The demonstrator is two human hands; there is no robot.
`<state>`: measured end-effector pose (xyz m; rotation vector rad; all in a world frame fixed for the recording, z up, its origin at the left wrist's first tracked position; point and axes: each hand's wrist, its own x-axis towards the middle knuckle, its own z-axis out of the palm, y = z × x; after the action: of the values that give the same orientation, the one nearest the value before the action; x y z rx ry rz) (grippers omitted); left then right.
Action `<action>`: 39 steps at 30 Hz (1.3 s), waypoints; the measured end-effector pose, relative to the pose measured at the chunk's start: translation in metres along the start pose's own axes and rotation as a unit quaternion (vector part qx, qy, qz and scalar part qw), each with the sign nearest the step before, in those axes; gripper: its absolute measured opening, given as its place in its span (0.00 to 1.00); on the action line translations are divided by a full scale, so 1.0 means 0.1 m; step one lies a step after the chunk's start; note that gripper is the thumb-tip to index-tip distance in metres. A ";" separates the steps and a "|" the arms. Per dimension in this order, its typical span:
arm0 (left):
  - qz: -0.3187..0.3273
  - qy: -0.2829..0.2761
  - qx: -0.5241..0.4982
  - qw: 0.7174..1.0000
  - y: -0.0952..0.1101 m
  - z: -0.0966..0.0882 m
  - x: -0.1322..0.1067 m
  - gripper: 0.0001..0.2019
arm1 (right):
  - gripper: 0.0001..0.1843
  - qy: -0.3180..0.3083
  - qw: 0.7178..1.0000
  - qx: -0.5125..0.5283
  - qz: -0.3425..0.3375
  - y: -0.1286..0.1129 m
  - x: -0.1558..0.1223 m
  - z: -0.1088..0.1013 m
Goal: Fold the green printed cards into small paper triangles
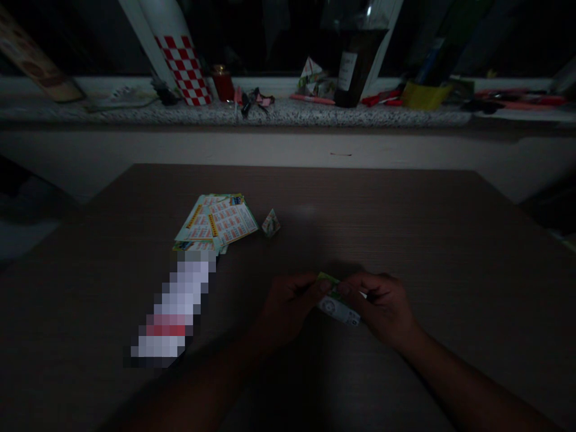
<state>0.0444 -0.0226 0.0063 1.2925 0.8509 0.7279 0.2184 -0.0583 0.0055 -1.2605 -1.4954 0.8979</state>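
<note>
— where's the left hand [288,309]?
— low over the worktop [405,216], its fingers [320,287] pinching the left end of a small folded paper [338,306].
— and the right hand [384,307]?
— its fingers are pinched on the right end, so the paper sits between both hands.

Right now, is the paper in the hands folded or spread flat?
Folded: the paper is a narrow strip pinched between the left hand and right hand, much smaller than the flat sheets lying nearby.
</note>
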 end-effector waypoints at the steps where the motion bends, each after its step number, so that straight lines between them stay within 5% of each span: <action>1: 0.001 0.001 0.001 1.000 0.00 0.00 0.00 0.14 | 0.13 0.001 1.000 0.001 0.002 0.00 0.00 0.00; 12: 0.029 0.015 0.037 0.999 -0.02 0.00 0.00 0.15 | 0.14 -0.004 1.000 -0.010 0.016 0.01 -0.01 0.00; 26: 0.058 0.012 0.081 0.995 0.03 0.00 -0.02 0.15 | 0.14 -0.005 0.996 -0.080 -0.046 -0.02 0.00 -0.05; 39: 0.037 0.018 0.050 0.998 0.03 0.02 -0.02 0.14 | 0.17 0.003 0.993 -0.107 -0.051 -0.02 -0.02 -0.05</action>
<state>0.0451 -0.0245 0.0092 1.4089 0.8821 0.7773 0.2229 -0.0606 0.0080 -1.3241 -1.6713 0.6797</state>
